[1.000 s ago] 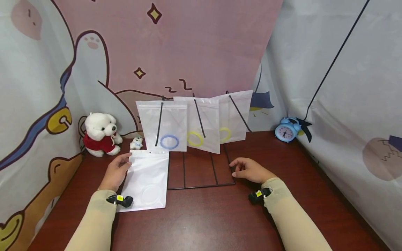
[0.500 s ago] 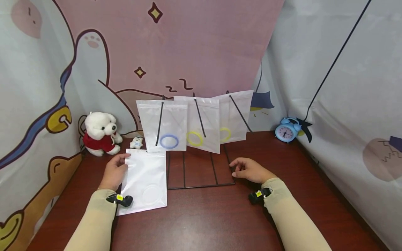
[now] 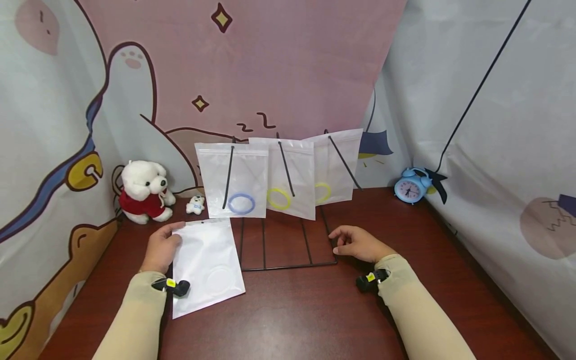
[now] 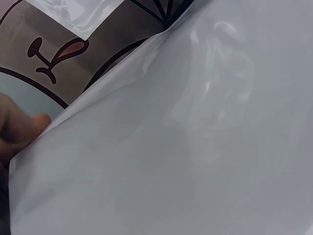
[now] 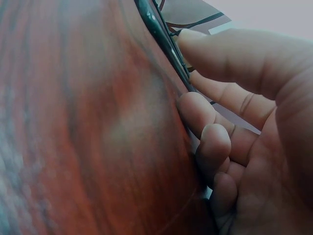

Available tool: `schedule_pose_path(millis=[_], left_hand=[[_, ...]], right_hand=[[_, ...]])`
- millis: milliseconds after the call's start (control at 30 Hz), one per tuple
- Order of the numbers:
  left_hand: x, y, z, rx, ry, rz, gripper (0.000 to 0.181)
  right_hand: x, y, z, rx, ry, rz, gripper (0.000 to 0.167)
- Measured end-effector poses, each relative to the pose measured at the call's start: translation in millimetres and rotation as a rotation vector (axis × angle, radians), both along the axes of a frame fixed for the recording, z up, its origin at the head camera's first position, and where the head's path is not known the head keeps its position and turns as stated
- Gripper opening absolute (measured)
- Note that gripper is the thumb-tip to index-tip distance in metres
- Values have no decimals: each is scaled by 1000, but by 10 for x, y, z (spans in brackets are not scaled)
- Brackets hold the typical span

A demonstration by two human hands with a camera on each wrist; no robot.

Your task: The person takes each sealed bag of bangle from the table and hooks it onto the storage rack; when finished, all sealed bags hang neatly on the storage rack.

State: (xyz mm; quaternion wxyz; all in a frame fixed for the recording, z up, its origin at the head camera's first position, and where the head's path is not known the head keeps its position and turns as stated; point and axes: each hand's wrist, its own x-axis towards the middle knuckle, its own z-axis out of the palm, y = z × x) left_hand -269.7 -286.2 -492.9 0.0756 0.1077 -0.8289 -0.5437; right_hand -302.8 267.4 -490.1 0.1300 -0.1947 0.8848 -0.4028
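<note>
In the head view my left hand [image 3: 162,247] pinches the upper left corner of a white zip bag [image 3: 202,260], which has a round outline showing near its bottom. The bag's white face fills most of the left wrist view, where only the fingertips [image 4: 41,122] at its edge show. At the front right corner of a black wire rack [image 3: 288,268], my right hand [image 3: 362,245] holds the base wire between thumb and curled fingers. Three zip bags hang on the rack's prongs: one with a blue ring [image 3: 241,204], two with yellow rings [image 3: 279,199].
A white plush dog [image 3: 143,192] in red and a small bear figure [image 3: 195,205] sit at the back left. The blue alarm clock [image 3: 411,186] stands at the back right. Printed cloth walls surround the brown table [image 3: 288,320].
The white zip bag in my left hand has turned: its top has shifted left and its lower right corner has swung to the right. My right hand keeps its place at the rack.
</note>
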Motion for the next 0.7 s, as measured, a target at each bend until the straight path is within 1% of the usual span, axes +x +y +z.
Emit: schedule_pose_path(millis=[100,233,433,533,700], left_hand=[[3,0,0,-21,4,2,50],[-3,-25,-6,-27,8,-23,53],[18,-43,9,-14,-46,-57,54],[30,-32,6,2,-43,-50,48],[32,-28,-16,-28,2,-6,36]], right_hand=[[7,-3,11,6,1,-3,36],[18,-11,21,8,0,-5,36],[-9,5,-10,1,-3,-5,36],[-16,11,-16,1,-2,-2,37],[-15,11,-20,-12,-7,10,38]])
